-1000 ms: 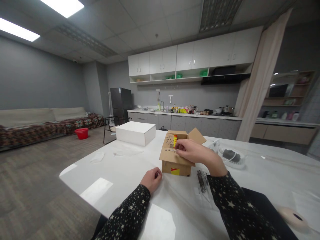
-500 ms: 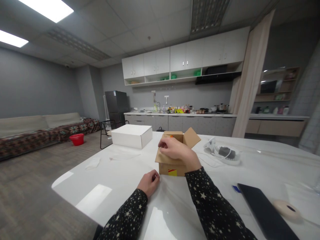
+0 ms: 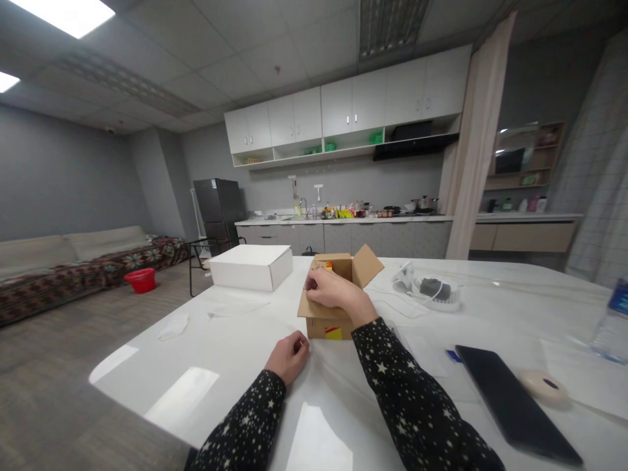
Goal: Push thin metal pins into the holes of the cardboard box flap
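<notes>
A small brown cardboard box (image 3: 328, 322) with open flaps stands on the white table (image 3: 235, 353) in front of me. My right hand (image 3: 336, 293) rests over the box's near flap, fingers curled at the opening; whether it holds anything is hidden. On the table just left of the box lies my left hand (image 3: 289, 353), curled into a loose fist and holding nothing. Both arms wear dark sleeves with white stars.
A white closed box (image 3: 250, 265) sits farther back on the left. A white device with a cable (image 3: 432, 291) lies to the right of the cardboard box. At the right are a dark tablet (image 3: 510, 402), a beige round object (image 3: 542, 386) and a water bottle (image 3: 613, 324).
My right hand has slid left across the box flap and the small packet it touched is no longer visible. The view has shifted right, showing the tablet and bottle. My left hand stays put.
</notes>
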A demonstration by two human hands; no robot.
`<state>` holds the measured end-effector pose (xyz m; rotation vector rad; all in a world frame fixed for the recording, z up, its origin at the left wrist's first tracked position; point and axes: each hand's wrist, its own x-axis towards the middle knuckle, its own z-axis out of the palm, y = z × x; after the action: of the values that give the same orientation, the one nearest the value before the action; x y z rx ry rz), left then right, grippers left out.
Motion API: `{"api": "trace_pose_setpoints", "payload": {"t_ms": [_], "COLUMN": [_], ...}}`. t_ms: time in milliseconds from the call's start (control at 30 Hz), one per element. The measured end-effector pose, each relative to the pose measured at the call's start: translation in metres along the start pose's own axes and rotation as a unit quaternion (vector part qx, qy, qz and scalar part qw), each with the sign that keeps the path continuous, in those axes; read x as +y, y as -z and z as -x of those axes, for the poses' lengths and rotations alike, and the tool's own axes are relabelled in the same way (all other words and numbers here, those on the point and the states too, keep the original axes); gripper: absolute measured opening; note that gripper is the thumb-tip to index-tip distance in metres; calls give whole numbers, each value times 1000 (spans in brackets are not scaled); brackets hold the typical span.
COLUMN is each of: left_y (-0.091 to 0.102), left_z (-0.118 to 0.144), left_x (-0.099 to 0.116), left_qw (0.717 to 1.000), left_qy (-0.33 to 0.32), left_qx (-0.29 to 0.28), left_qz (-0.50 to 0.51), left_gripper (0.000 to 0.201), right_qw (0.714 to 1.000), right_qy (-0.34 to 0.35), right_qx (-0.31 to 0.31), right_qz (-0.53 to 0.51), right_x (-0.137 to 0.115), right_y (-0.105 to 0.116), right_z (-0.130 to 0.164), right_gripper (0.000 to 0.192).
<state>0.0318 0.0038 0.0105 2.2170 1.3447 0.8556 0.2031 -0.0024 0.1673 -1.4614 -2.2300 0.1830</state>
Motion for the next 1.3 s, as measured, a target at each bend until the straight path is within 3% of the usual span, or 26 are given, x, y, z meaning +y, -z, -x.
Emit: {"api": "trace_pose_setpoints", "payload": {"t_ms": [1300], "left_y": [1], "left_z": [3], "left_x": [-4], "left_qw": [1000], "left_qy": [-13], "left_qx": [-2], "left_qz": [0], "left_gripper": [14], "right_qw": [998], "right_qy": [-54], "right_qx": [14], "right_qz": [35], "right_x": [-16], "right_y": [-2], "right_z": [7], "right_gripper": [12]}}
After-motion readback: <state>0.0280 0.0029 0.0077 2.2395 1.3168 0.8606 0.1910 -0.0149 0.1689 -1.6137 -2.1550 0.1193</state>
